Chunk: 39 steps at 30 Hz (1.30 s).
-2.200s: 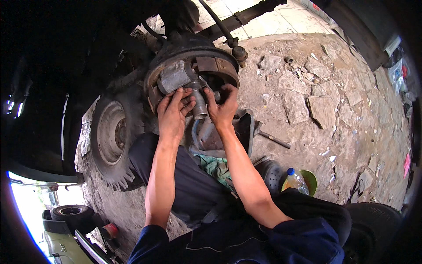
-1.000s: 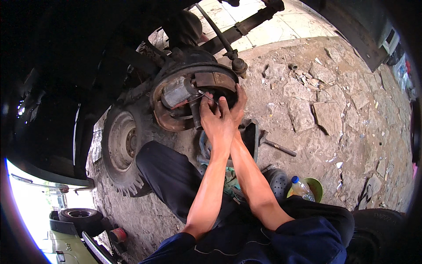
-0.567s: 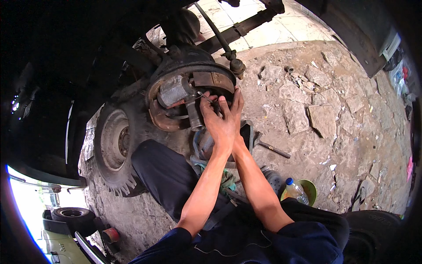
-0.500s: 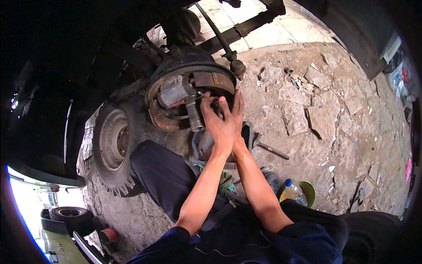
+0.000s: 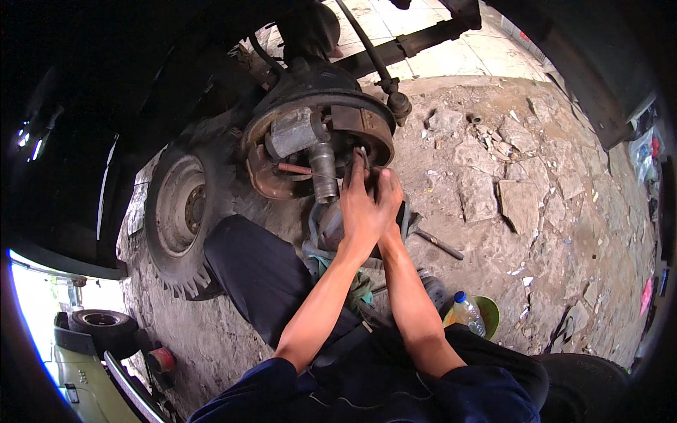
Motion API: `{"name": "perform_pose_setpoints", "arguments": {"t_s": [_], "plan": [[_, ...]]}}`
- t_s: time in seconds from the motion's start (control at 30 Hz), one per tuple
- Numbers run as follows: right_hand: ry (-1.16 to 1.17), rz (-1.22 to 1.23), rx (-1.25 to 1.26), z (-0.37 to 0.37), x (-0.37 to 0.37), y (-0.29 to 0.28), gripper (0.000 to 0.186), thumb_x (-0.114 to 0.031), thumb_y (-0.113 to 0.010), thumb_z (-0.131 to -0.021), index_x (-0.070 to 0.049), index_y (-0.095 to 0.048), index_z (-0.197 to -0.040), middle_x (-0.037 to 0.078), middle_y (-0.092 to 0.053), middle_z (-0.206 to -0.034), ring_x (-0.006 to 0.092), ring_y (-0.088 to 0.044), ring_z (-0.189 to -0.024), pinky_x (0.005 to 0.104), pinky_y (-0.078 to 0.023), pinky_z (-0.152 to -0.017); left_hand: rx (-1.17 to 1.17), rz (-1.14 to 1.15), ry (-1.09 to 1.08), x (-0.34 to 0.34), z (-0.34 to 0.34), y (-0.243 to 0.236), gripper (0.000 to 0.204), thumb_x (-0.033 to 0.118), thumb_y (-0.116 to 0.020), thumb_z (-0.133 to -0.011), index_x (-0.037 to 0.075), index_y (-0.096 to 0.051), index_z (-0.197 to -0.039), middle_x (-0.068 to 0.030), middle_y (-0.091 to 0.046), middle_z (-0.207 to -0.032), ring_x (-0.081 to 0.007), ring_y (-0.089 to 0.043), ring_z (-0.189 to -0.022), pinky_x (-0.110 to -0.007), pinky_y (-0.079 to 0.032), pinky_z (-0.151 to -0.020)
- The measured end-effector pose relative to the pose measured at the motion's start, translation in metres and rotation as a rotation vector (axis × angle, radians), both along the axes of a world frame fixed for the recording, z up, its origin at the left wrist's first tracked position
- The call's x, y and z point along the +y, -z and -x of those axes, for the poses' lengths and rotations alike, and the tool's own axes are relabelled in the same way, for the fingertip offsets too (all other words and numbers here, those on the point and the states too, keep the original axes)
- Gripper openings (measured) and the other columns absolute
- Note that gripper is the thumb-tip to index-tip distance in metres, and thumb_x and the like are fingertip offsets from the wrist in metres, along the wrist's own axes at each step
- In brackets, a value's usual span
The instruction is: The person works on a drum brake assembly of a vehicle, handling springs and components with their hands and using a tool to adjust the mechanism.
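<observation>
In front of me is a rusty brake assembly (image 5: 271, 182) with curved brake shoes (image 5: 345, 118), at the end of an axle under a dark vehicle body. A grey metal spindle (image 5: 324, 173) sticks out of it toward me, and a reddish spring (image 5: 293, 169) crosses beside it. My left hand (image 5: 363, 211) is at the lower right of the assembly, its fingers pinched together on a small shiny metal piece too small to name. Pressed close beside it, my right hand (image 5: 390, 194) has its fingers bent inward. The left hand partly hides it, and what those fingers hold does not show.
Below my hands is a dark basin (image 5: 314, 236), with a hammer (image 5: 438, 243) on the ground to its right. A plastic bottle (image 5: 469, 314) leans in a green bowl (image 5: 491, 317). A wheel (image 5: 180, 204) stands at left. Broken stone slabs (image 5: 518, 204) cover the right.
Both hands have drawn slightly down and back from the brake shoe. The reddish spring shows more plainly now. My view has shifted a little, so the assembly sits slightly farther right.
</observation>
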State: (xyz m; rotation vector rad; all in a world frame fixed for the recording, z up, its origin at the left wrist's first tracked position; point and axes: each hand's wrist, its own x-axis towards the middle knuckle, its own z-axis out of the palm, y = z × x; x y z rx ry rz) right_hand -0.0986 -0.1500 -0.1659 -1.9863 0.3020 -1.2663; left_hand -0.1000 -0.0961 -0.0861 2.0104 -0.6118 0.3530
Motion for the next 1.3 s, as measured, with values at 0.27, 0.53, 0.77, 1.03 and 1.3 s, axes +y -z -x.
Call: {"name": "perform_pose_setpoints", "arguments": {"t_s": [0.27,0.53,0.77,1.03,1.3], "plan": [[-0.172,-0.131,-0.138,0.005,0.011,0.009,0.007,-0.008,-0.065,-0.085,-0.002,-0.062,-0.083,0.014,-0.060,-0.079,0.0343,-0.062,-0.066,0.0387,-0.049,-0.056,0.306,0.008,-0.073,0.071,0.046,-0.028,0.022,0.016,-0.062,-0.094,-0.004,-0.061,-0.105,-0.0122,-0.063,-0.105,-0.0171,-0.061,-0.096,-0.029,-0.051,-0.078],[-0.189,-0.121,-0.122,0.006,0.025,0.020,0.012,-0.009,-0.069,-0.083,-0.001,-0.061,-0.079,0.013,-0.057,-0.074,0.0326,-0.058,-0.059,0.0368,-0.046,-0.052,0.520,0.496,-0.221,0.078,-0.015,-0.033,0.030,0.027,-0.061,-0.096,0.001,-0.058,-0.110,-0.0029,-0.060,-0.096,-0.0091,-0.055,-0.082,-0.026,-0.046,-0.066],[-0.204,-0.238,-0.066,0.003,0.029,-0.002,0.013,-0.009,-0.066,-0.087,0.001,-0.060,-0.083,0.016,-0.057,-0.077,0.0363,-0.058,-0.064,0.0372,-0.046,-0.055,0.443,0.601,-0.142,0.064,-0.029,-0.029,0.017,0.016,-0.059,-0.097,0.002,-0.065,-0.102,0.0007,-0.059,-0.098,-0.0092,-0.051,-0.088,-0.024,-0.042,-0.080],[-0.295,-0.366,-0.133,-0.005,0.030,-0.036,0.019,-0.012,-0.063,-0.091,0.004,-0.058,-0.084,0.019,-0.057,-0.082,0.0383,-0.058,-0.075,0.0384,-0.046,-0.065,0.609,0.707,-0.029,0.064,-0.035,-0.044,0.021,0.018,-0.060,-0.096,0.005,-0.064,-0.111,-0.0001,-0.061,-0.111,-0.0107,-0.052,-0.104,-0.032,-0.037,-0.094],[-0.182,-0.456,-0.136,-0.022,0.043,-0.031,0.019,-0.014,-0.063,-0.091,0.002,-0.059,-0.083,0.019,-0.055,-0.073,0.0379,-0.056,-0.067,0.0403,-0.045,-0.061,0.667,0.666,0.082,0.073,-0.042,-0.044,0.020,0.022,-0.059,-0.097,0.008,-0.065,-0.110,0.0003,-0.062,-0.116,-0.0135,-0.050,-0.117,-0.042,-0.028,-0.103]]}}
